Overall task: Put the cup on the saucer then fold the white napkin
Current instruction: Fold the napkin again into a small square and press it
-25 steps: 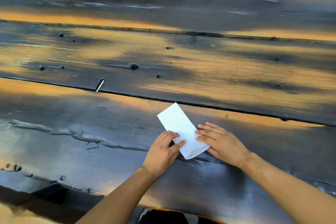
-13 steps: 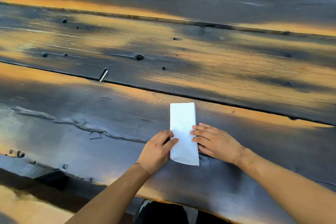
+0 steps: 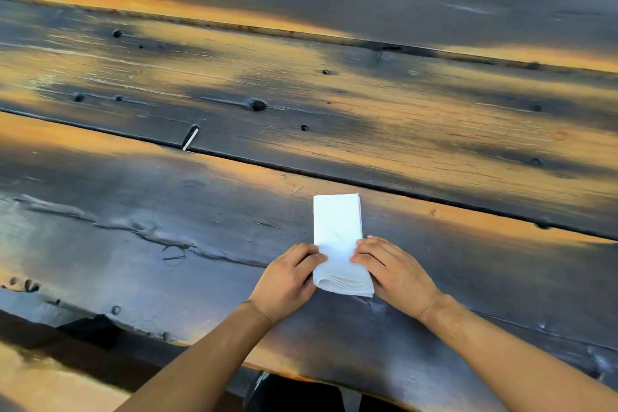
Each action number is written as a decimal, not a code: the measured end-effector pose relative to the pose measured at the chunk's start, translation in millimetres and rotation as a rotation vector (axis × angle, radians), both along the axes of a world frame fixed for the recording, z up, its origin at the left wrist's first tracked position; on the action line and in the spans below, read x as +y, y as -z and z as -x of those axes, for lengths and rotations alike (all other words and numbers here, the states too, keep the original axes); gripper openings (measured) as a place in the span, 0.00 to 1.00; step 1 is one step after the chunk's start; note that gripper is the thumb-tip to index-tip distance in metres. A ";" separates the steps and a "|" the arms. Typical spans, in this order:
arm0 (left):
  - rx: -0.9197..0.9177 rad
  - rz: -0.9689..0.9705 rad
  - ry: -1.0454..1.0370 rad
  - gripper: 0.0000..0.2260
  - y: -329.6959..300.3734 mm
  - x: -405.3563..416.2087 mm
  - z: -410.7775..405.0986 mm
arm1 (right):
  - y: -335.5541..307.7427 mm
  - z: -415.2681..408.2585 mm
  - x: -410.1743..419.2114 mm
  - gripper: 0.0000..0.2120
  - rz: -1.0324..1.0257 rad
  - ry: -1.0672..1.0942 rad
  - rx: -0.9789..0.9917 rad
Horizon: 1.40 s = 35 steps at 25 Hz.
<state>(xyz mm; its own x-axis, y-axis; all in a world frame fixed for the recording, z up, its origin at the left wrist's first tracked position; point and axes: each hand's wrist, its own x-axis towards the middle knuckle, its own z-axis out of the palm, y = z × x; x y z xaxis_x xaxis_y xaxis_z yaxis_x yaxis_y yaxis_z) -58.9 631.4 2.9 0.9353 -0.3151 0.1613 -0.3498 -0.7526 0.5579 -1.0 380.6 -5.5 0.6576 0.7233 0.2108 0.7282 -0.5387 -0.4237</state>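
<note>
Since a second ago the white napkin (image 3: 338, 237) has turned from a slant, far end leaning left, to lie straight, its long sides running near to far, and both hands have shifted with it. It is folded into a narrow rectangle of several layers, the rounded fold at its near end showing stacked edges, and it lies flat on the nearest plank of the dark wooden table (image 3: 167, 211), just near of the seam between two planks. Its far end lies bare on the wood; its near half sits between the two hands.

At its left edge the left hand (image 3: 287, 281) rests palm down, fingers loosely curled, fingertips (image 3: 317, 257) touching the cloth; it presses on the edge and grips nothing. From the right the right hand (image 3: 394, 273) lies likewise, fingers fairly flat and close together, their tips on the napkin's right edge, closed around nothing. Both forearms reach in from the near edge of the table.

Farther left a small pale peg (image 3: 190, 138) stands tilted in the seam between planks. Neither cup nor saucer is in view
</note>
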 end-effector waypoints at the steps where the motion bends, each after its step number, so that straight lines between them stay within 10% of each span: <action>1: 0.018 0.010 -0.004 0.12 -0.4 1.3 -1.2 | -1.8 -0.4 -0.9 0.16 -0.019 0.023 0.022; 19: 0.544 -0.011 -0.626 0.15 -3.4 -16.9 -84.3 | -21.3 -67.1 44.7 0.11 0.009 0.762 0.832; 25: 0.536 -0.012 -0.624 0.15 -2.4 -17.7 -82.9 | -26.0 -59.6 55.8 0.06 0.043 0.827 0.821; 30: 0.500 -0.073 -0.649 0.15 -0.1 -19.6 -78.9 | -33.1 -58.6 63.1 0.23 0.060 0.877 0.789; 35: 0.173 -0.296 -0.746 0.19 10.7 43.2 -67.0 | -34.6 -47.4 77.4 0.20 0.032 0.616 0.097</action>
<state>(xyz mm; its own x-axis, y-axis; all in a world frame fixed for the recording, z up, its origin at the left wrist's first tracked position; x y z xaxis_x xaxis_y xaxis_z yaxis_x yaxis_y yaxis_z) 8.1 674.7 -7.8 0.9196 0.3927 0.0033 0.3738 -0.8777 0.2998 46.4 457.9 29.1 0.9710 0.2105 0.1131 0.2390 -0.8611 -0.4489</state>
